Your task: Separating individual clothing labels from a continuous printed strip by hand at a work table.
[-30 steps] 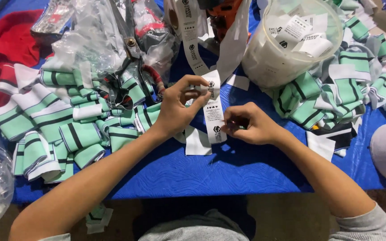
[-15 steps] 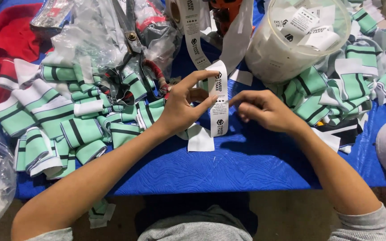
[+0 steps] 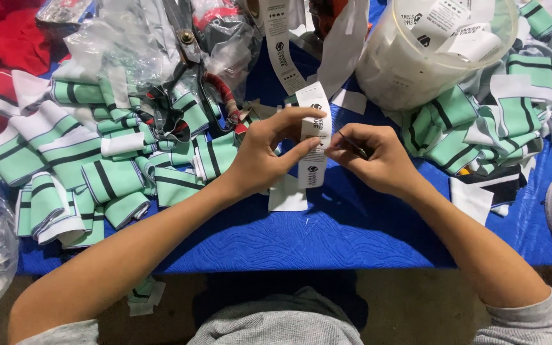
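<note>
My left hand [image 3: 269, 150] pinches a white printed label strip [image 3: 315, 134] between thumb and fingers, holding it upright over the blue table. My right hand [image 3: 372, 156] is closed on a small dark tool [image 3: 351, 143] whose tip touches the strip's right edge. The strip runs up and back toward a long white label ribbon [image 3: 280, 45]. A loose white label [image 3: 287, 193] lies on the cloth just under my left hand.
Piles of green, white and black striped knit pieces [image 3: 91, 166] lie at left and right [image 3: 480, 128]. A clear tub of cut labels [image 3: 436, 51] stands at the back right. Scissors [image 3: 190, 57] rest on crumpled plastic bags. Red cloth [image 3: 7, 45] lies far left.
Both hands have risen slightly with the label strip and come closer together. My right hand's tool tip has come up against the strip's edge.
</note>
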